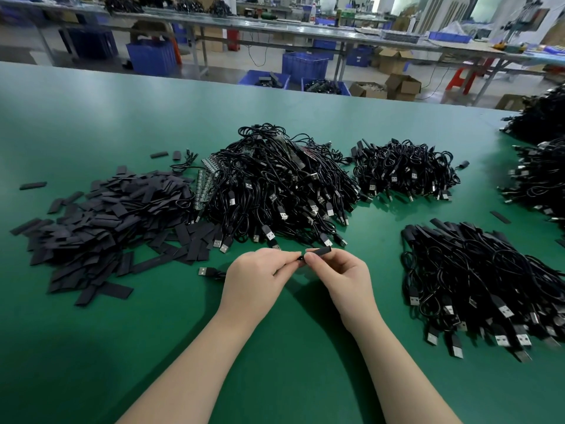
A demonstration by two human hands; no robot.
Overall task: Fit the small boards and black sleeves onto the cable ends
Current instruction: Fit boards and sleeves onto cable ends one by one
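Note:
Over the green table [91, 123] my right hand [339, 273] pinches a black sleeve [321, 250] between thumb and forefinger. My left hand [260, 273] meets it fingertip to fingertip, pinching the cable end at the sleeve's left mouth. That cable's USB plug [203, 271] lies on the table left of my left hand. A heap of flat black sleeves [110, 221] lies at the left. A big pile of black USB cables [275, 185] sits straight ahead, with strips of small boards [205, 185] at its left edge.
A smaller cable pile [403, 171] lies at the back right and another cable pile [477, 280] with sleeved ends lies right of my right hand. More cable heaps [541, 172] fill the far right edge. Benches and blue crates [302, 67] stand beyond the table.

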